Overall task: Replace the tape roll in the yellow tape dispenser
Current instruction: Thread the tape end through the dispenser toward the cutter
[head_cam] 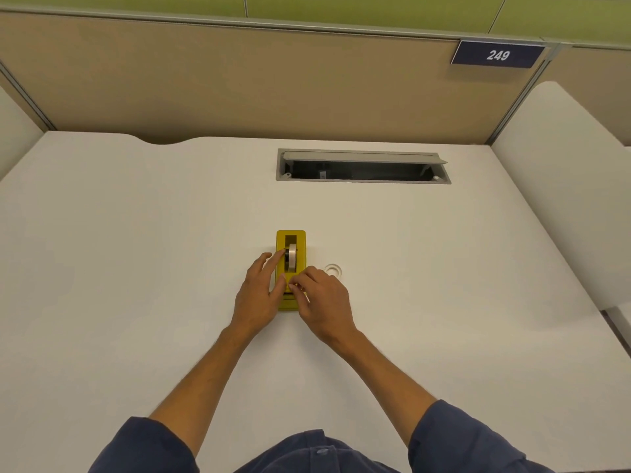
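On the white desk (pixel 136 268), the left hand (pixel 257 295) presses straight fingers on the tape roll (pixel 292 257) in the yellow dispenser (pixel 300 238), while the right hand (pixel 324 302) at 5 o'clock pinches the tape end.

We are seeing the tape dispenser (pixel 291 240) sitting mid-worktop (pixel 136 268), a tape roll (pixel 292 257) standing in it. An empty core (pixel 333 270) is lying just beside it at three o'clock. A cable tray (pixel 362 166) is sitting recessed at twelve o'clock, the partition (pixel 239 83) standing behind it.
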A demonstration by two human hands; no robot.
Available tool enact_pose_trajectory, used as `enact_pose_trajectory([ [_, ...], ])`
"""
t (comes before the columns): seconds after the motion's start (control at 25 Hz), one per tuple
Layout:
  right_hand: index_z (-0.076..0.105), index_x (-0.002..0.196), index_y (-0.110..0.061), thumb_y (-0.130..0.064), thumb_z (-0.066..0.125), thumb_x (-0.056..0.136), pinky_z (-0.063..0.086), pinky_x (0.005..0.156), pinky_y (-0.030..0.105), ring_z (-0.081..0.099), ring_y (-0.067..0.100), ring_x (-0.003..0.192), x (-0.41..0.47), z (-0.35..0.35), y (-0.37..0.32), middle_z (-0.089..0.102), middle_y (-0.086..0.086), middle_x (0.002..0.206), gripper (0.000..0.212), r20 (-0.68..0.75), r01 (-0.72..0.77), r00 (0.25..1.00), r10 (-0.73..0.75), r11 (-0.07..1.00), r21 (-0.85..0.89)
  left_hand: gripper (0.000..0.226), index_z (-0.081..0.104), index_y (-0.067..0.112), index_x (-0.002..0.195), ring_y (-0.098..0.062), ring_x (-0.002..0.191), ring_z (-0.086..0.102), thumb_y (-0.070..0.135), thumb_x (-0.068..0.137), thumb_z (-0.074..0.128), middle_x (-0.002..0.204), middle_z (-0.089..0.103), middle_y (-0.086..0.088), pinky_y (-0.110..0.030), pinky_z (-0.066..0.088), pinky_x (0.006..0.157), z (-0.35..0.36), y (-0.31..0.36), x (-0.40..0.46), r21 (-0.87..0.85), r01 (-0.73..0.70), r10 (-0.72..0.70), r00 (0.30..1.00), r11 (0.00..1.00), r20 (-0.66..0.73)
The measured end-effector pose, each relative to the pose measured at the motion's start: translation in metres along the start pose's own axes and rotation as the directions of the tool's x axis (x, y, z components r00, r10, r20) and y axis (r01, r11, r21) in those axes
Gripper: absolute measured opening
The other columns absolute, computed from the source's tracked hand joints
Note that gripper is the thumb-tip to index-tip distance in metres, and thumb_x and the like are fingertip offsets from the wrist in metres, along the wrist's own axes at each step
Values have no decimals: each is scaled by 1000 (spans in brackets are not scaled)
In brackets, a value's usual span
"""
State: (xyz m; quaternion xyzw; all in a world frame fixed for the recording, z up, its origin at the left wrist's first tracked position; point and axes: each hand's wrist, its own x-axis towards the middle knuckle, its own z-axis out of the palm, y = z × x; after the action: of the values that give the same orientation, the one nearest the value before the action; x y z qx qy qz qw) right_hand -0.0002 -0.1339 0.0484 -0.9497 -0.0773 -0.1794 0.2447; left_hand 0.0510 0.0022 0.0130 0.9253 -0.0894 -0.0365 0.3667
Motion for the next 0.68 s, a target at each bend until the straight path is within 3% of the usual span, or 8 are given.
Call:
enact_pose_trajectory([
  [0.68,69,92,-13,-18,67,88,52,53,36,60,19,69,-21,7,-2,67,2,85,7,19,9,1000,-9,1000,2,49,24,36,145,-23,141,30,41,97,33,154,30,-3,-42,31,110,1,3,-5,-46,41,-39,999,998,27],
])
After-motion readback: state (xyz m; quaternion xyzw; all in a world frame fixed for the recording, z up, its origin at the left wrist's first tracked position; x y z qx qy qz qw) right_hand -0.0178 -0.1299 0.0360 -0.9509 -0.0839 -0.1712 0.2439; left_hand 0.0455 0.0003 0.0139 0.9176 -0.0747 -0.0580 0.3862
